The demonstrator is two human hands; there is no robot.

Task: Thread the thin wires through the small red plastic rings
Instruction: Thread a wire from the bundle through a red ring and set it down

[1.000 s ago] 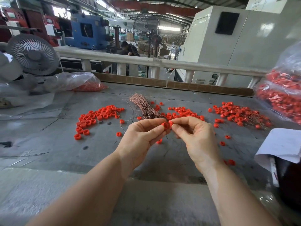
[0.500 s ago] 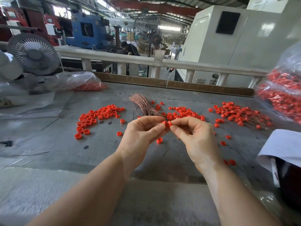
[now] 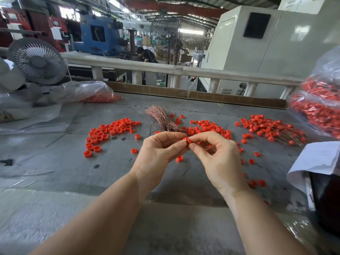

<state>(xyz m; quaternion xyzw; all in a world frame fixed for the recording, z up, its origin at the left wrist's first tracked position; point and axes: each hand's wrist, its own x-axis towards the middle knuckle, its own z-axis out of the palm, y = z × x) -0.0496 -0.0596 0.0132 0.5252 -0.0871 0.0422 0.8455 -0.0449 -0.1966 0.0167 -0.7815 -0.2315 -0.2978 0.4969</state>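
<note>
Held ring: one red ring (image 3: 186,140) is pinched between both hands above the grey table (image 3: 60,162), just nearer the person than the wire bundle (image 3: 162,119); which way its opening faces cannot be told.
Left hand (image 3: 158,153): thumb and forefinger curl round the ring's left side.
Right hand (image 3: 217,159): thumb and forefinger pinch the ring's right side; other fingers loosely curled.
Wire bundle: copper strands lie flat, long axis running from far-left to near-right, the near end hidden behind the left hand.
Hard to see: any single wire at the ring is too thin to make out.
Loose rings (image 3: 108,131): left of the bundle.
Wired rings (image 3: 270,129): right of the bundle, well apart.
Open room: bare table left of and nearer than the hands.
Edges: a bag of red parts (image 3: 320,107) is cut off far right of the bundle.
</note>
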